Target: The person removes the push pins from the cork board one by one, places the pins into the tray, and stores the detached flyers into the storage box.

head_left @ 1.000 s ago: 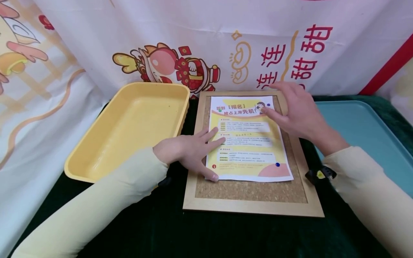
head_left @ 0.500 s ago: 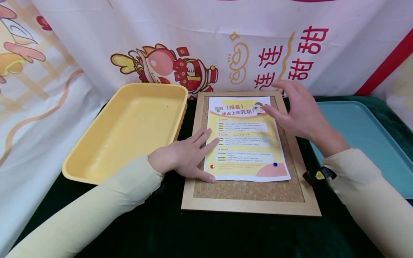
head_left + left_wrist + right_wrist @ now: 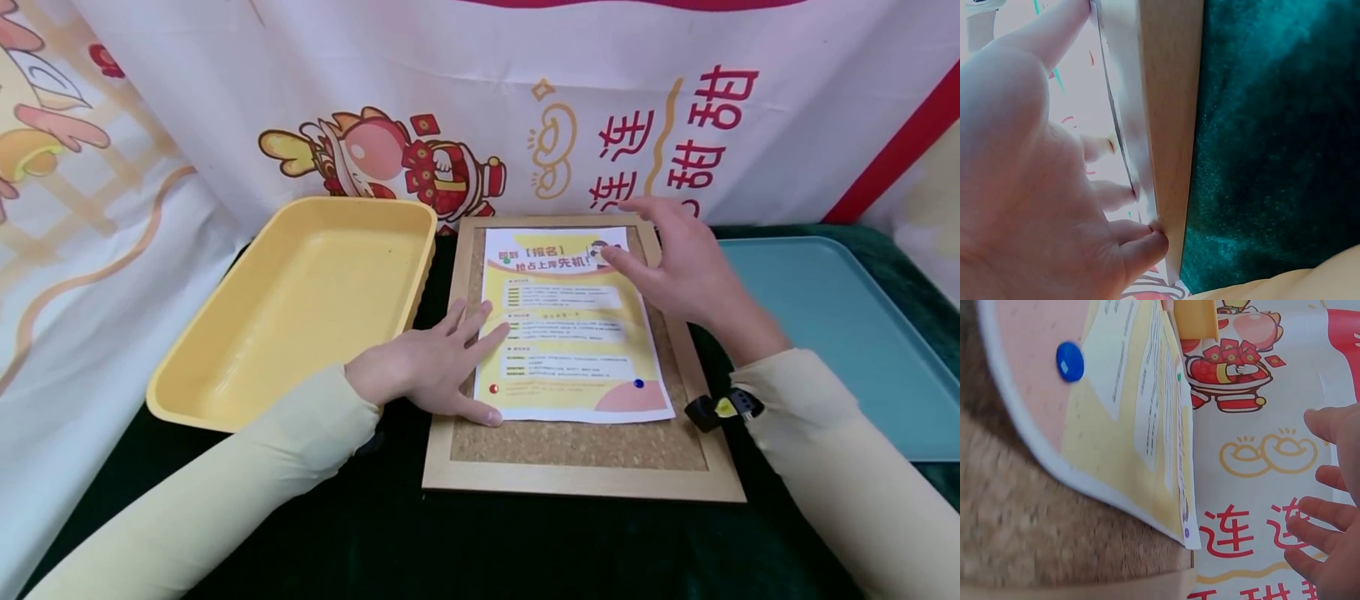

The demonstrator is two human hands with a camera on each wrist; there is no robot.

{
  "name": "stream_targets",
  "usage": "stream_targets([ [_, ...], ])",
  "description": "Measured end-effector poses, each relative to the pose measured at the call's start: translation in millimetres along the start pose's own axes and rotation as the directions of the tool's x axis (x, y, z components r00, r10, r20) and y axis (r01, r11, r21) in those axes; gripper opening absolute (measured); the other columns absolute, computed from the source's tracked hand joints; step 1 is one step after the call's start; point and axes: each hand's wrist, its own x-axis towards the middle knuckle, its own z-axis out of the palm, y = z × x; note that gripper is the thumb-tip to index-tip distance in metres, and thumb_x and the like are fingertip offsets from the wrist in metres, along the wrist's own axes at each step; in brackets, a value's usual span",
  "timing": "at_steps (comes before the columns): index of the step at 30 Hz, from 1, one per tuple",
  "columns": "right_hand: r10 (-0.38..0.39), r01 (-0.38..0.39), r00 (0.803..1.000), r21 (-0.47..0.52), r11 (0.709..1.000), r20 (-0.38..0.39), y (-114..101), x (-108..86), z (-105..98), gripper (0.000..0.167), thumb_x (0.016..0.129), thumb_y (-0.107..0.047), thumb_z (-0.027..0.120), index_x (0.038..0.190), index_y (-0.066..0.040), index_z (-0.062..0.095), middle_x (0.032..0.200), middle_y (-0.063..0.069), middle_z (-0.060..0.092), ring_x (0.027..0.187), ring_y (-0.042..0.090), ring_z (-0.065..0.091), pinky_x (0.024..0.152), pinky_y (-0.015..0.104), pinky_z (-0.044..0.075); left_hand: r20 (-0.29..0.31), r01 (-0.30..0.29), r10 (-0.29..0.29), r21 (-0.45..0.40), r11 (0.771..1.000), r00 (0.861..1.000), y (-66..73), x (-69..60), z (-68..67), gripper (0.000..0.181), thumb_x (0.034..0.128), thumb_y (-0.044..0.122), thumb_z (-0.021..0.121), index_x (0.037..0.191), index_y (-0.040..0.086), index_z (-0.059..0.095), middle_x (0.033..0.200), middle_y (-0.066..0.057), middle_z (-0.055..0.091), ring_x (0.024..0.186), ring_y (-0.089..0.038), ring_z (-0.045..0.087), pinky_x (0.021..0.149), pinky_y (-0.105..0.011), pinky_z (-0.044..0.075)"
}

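Head view: light is moderate and diffuse, shadows soft. The yellow plastic tray (image 3: 300, 308) shows faint glare at its near-left corner; the dark green velvet cloth (image 3: 450, 550) sinks almost to black in the foreground. Fine print on the poster (image 3: 570, 327) is illegible. Left wrist view: pale areas beside the wooden frame (image 3: 1172, 112) wash out toward white. Right wrist view: cork surface (image 3: 1047, 531) is blurred; the blue pushpin (image 3: 1070, 361) carries a small bright highlight
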Motion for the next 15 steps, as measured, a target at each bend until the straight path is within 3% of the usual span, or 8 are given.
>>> stream_targets([
  [15, 0.078, -0.085, 0.995, 0.11, 0.99, 0.062, -14.3, 16.3, 15.0, 0.066, 0.102, -0.042, 0.07, 0.159, -0.019, 0.047, 0.165, 0.009, 0.047, 0.145, 0.037, 0.049, 0.116, 0.063, 0.044, -0.031, -0.034, 0.034, 0.003, 0.999, 0.999, -3.0, -0.4, 2.3, 0.116, 0.091, 0.084, 0.056, 0.173, 0.025, -0.001, 0.179, -0.012, -0.015, 0.166, -0.042, -0.011, 0.131, -0.053, 0.026],
])
